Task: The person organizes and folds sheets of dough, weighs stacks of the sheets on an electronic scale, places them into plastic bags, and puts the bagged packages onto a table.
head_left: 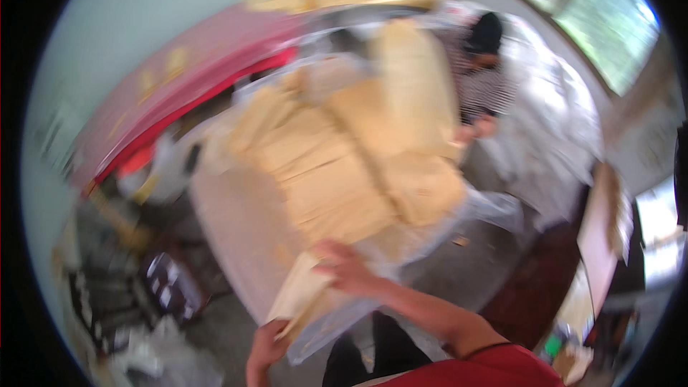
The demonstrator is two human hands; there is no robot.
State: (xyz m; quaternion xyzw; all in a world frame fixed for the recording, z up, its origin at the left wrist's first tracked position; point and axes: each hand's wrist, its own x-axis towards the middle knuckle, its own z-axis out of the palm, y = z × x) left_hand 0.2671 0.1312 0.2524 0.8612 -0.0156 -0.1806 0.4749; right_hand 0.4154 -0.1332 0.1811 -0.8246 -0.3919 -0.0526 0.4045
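Observation:
A thin, pale yellow sheet (298, 288), apparently folded or stacked, slants across the near edge of a plastic-covered table (229, 226). Its lower corner is pinched in my left hand (269, 345). At its upper end my right hand (348, 269) is closed over the edge, the fingers somewhat blurred. Just beyond lie flat piles of similar yellow sheets (333, 183), in two rows with a dark gap between them. Whether I hold one sheet or several cannot be made out.
Across the table on the right, a person (487, 86) in a striped top and dark cap handles a long yellow sheet (416, 86). White sacking (541, 129) is heaped behind them. A pink-covered surface (193, 75) runs along the left wall; a dark chair (172, 283) stands at lower left.

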